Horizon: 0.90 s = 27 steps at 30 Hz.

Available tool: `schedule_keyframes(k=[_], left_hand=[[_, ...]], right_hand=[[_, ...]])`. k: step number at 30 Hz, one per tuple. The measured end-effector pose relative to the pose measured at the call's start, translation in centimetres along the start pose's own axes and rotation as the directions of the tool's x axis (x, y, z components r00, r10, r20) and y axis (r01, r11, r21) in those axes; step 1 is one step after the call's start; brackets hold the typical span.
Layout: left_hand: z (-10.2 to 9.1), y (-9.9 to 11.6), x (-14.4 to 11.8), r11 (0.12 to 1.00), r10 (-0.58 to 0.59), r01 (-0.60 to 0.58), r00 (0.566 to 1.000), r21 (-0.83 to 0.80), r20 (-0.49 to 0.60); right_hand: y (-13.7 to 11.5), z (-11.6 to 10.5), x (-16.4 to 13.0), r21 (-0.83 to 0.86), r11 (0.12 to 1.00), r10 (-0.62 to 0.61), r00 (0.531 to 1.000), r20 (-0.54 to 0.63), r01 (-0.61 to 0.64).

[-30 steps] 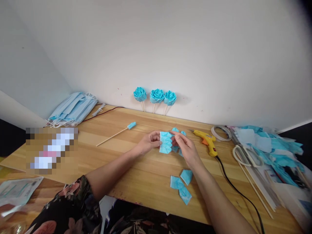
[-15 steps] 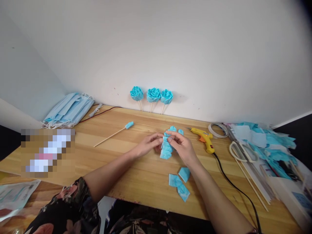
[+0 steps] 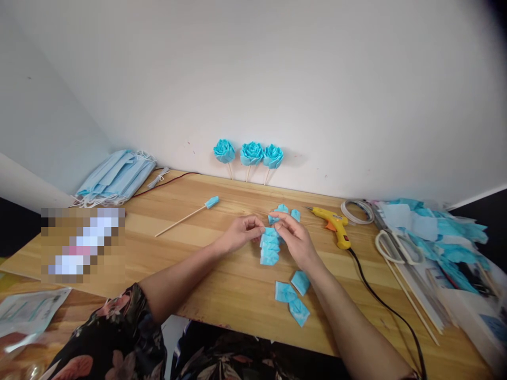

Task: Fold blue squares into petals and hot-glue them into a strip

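Blue folded fabric pieces, joined in an overlapping strip [image 3: 270,247], sit at the centre of the frame just above the wooden table [image 3: 222,274], pinched at the top between the fingertips of the left hand [image 3: 240,234] and the right hand [image 3: 297,240]. Three loose blue pieces [image 3: 293,295] lie below the right hand. A yellow glue gun [image 3: 335,226] rests to the right; three blue fabric roses [image 3: 249,154] lean on the wall above.

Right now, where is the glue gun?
The yellow glue gun lies on the wooden table, just right of the right hand, between it and the scissors.
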State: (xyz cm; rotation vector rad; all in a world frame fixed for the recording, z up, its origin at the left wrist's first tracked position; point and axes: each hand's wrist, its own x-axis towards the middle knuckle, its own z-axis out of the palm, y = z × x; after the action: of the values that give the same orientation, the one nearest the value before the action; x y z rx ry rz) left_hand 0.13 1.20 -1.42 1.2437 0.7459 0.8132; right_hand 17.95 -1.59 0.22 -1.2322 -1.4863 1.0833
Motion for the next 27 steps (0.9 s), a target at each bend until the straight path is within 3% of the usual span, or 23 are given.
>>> schedule_keyframes(k=[11, 19, 27], left_hand=[[-0.01, -0.16, 0.19, 1.0, 0.0, 0.0, 0.999, -0.002, -0.033], [0.02, 0.07, 0.11, 1.0, -0.01, 0.01, 1.0, 0.021, 0.007], [-0.08, -0.16, 0.2, 0.996, 0.038, -0.038, 0.999, 0.079, -0.008]], right_hand=[[0.43, -0.26, -0.01, 0.021, 1.0, 0.01, 1.0, 0.004, -0.011], [0.46, 0.06, -0.05, 0.001, 1.0, 0.004, 1.0, -0.011, -0.004], [0.38, -0.04, -0.08, 0.011, 0.999, 0.042, 0.999, -0.01, -0.042]])
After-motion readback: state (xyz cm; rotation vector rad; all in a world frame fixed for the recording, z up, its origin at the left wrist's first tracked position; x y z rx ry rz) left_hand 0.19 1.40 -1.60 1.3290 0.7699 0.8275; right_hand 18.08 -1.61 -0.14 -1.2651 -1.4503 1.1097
